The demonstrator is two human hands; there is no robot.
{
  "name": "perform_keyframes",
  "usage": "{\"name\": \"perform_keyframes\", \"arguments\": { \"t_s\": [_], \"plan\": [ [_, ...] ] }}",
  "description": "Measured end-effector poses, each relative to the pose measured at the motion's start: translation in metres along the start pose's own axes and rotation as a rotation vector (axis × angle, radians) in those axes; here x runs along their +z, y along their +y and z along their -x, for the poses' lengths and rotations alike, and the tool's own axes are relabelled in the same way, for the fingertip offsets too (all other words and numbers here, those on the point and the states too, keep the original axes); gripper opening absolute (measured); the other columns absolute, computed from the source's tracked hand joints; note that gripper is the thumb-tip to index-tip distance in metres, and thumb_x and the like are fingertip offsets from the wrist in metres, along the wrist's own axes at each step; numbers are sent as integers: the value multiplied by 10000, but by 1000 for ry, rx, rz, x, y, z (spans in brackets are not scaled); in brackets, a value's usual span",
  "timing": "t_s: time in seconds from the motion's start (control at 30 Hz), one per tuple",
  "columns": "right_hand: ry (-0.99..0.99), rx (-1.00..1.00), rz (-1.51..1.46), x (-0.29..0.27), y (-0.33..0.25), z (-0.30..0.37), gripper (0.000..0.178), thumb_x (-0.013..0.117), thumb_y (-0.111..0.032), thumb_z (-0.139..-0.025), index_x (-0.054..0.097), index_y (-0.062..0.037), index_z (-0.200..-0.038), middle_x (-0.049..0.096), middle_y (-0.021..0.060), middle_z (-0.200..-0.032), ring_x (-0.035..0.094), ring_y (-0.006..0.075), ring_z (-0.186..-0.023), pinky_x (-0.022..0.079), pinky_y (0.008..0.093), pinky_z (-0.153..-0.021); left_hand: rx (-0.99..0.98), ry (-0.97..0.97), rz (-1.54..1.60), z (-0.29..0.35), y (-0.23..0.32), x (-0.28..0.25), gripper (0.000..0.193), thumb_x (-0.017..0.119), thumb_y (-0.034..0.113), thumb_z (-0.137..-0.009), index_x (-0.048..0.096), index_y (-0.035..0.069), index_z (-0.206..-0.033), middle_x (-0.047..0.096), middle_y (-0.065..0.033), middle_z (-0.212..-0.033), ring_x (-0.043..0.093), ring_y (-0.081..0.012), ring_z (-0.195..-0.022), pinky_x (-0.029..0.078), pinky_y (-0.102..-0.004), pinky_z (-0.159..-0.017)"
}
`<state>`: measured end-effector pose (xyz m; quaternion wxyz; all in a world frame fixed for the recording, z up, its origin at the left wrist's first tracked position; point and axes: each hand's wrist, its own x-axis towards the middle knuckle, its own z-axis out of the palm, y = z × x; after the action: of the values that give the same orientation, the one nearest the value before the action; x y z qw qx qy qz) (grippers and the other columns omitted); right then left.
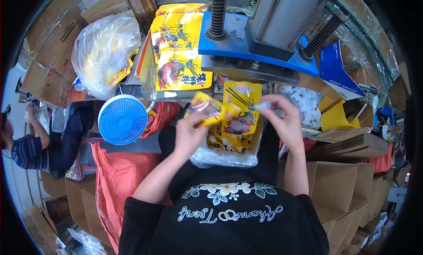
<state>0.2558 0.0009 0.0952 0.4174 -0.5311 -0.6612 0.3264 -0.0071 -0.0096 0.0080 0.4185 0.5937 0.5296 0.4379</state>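
Note:
My left hand [190, 130] is closed on a yellow printed pouch [206, 106], which is tilted and bent above a plastic-lined box [227, 159] at my lap. Just right of that pouch, my right hand [287, 119] pinches a small whitish plastic piece [263, 105] between thumb and fingers; its exact shape is blurred. More yellow pouches [240, 125] lie in the box, some with white spouts showing. Stacked yellow pouches [179, 72] rest on the bench beyond my left hand. To the right of my right hand is a heap of small white plastic parts [305, 104].
A press with a blue plate [264, 45] stands ahead. A blue fan [123, 119] and a filled clear bag [105, 52] are at left, near a red sack [125, 175]. Cardboard cartons [335, 180] and a blue-and-white box [337, 72] are at right. Another person [33, 147] works far left.

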Motion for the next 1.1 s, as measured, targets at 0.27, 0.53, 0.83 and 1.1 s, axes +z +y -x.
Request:
{"name": "perform_keyframes", "arguments": {
  "t_s": [0.27, 0.53, 0.83, 1.1],
  "plan": [
    [-326, 187, -296, 22, 31, 8, 267, 722, -142, -834, 663, -13, -1060, 685, 63, -996, 625, 143, -932, 487, 297, -829, -71, -264, 191, 28, -24, 31, 228, 705, 190, -888, 702, -35, -929, 672, -50, -806, 582, -58, -689, 460, -234, -618],
    [161, 64, 93, -25, 53, -5, 354, 685, -148, -877, 621, -26, -1203, 684, 68, -1056, 628, 154, -983, 495, 307, -854, -389, -111, 556, -32, 19, 56, 290, 673, 210, -919, 688, -79, -900, 695, -67, -784, 601, -66, -632, 469, -236, -564],
    [301, 141, 560, -72, 106, -8, 321, 664, -183, -867, 643, -85, -1171, 648, 122, -1127, 657, 319, -848, 507, 386, -771, -482, -140, 712, -58, 12, 60, 219, 661, 138, -918, 671, -71, -981, 713, -119, -885, 694, -158, -740, 560, -285, -667],
    [278, 4, 788, -56, 124, -12, 263, 648, -110, -856, 645, -74, -1116, 640, 136, -1007, 637, 359, -861, 499, 436, -768, 360, 256, -830, -67, -14, -18, 624, 752, 322, -787, 543, 113, -1336, 446, -130, -1450, 348, -317, -1386, 232, -486, -1138]
  ]
}}
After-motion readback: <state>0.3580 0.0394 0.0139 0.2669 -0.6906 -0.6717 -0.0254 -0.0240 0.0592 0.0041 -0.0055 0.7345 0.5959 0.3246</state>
